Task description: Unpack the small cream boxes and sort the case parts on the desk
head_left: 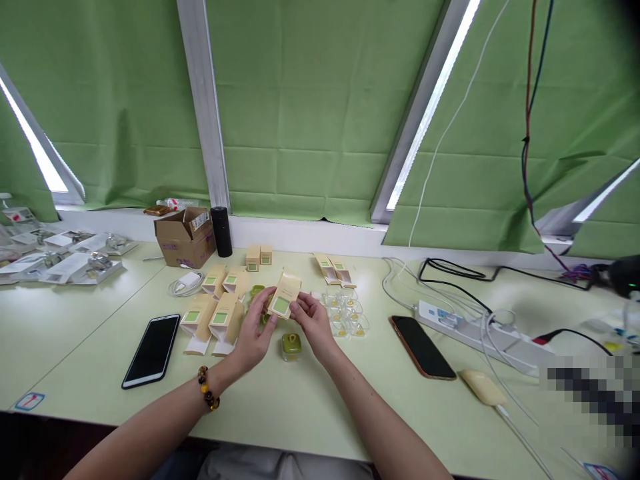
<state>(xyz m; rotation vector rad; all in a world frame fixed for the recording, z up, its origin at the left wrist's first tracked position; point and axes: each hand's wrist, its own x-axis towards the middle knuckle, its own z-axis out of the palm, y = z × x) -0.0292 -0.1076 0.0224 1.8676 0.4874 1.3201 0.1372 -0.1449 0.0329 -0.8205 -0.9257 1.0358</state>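
Observation:
Between my two hands is a flat, folded kraft-paper box (286, 292) with a green square on it, held above the table. My left hand (256, 333) pinches its left edge, and my right hand (313, 321) grips its lower right side. Below them stands a small clear jar with a green lid (291, 345). More green-lidded jars (257, 291) sit partly hidden behind my left hand. Left of it are several opened kraft boxes (227, 313) with their flaps out. To the right stand several clear containers (345, 312) with yellow spots.
Two closed small boxes (253, 258) and two flat boxes (334, 270) lie farther back. A phone (152, 350) lies left, another phone (423, 347) right, beside a power strip (480, 337) with cables. A cardboard carton (185, 238) and black cylinder (221, 231) stand by the wall.

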